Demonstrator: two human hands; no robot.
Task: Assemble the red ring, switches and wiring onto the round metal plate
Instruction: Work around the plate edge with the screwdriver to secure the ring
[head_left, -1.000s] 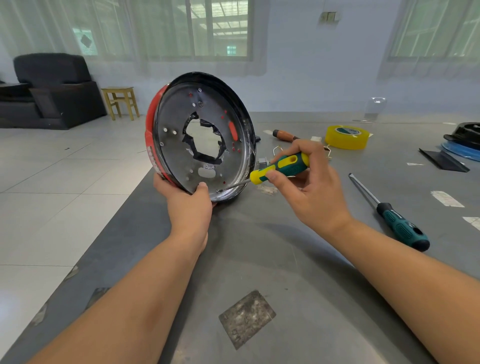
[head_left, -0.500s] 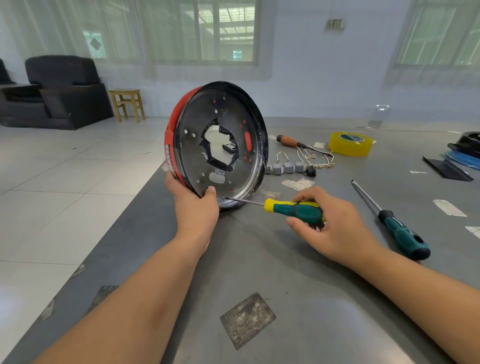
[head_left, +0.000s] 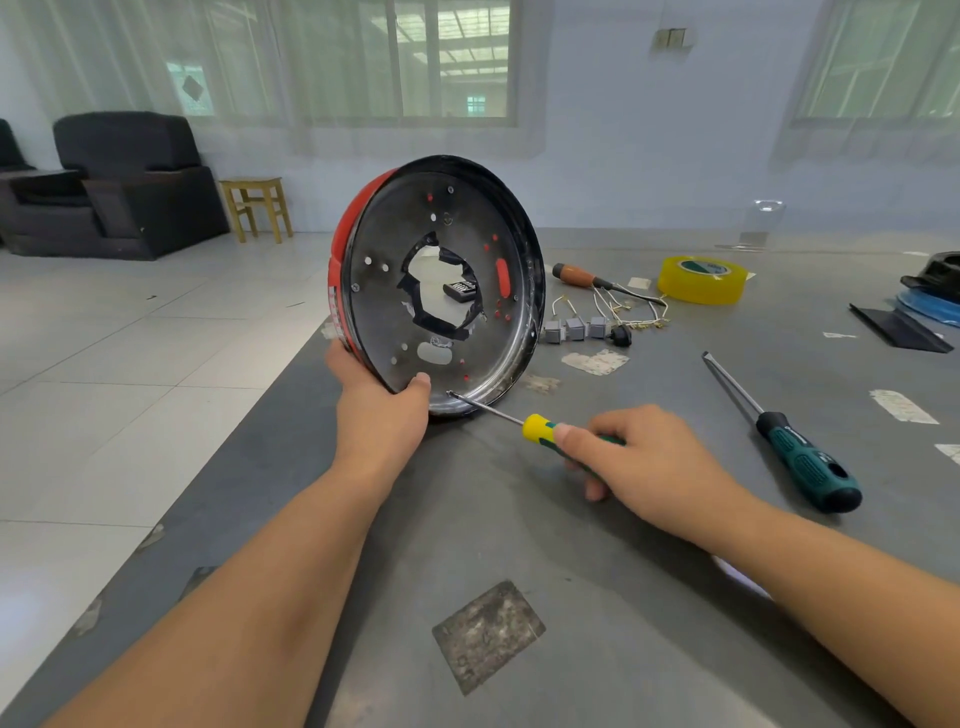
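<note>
A: Subject's body, head view. What shows?

B: Two forearms and two hands, entering from the bottom edge. Left hand (head_left: 382, 415), right hand (head_left: 657, 465).

A: Clothing?

B: Both forearms bare up to the frame edge; no sleeve or cuff in view.

A: Hands?

B: Bare. Nails short and plain where visible: left thumb, one right fingertip. Other nails are hidden.

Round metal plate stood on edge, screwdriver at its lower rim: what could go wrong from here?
1. The round metal plate stands on its edge, steadied only by the left hand; pushing could roll or tip it.
2. The small screwdriver in the right hand meets the rim at a shallow angle, so its tip may slip toward the left thumb.
3. The switches and wiring lie just behind, where a fall could hit them.
</note>
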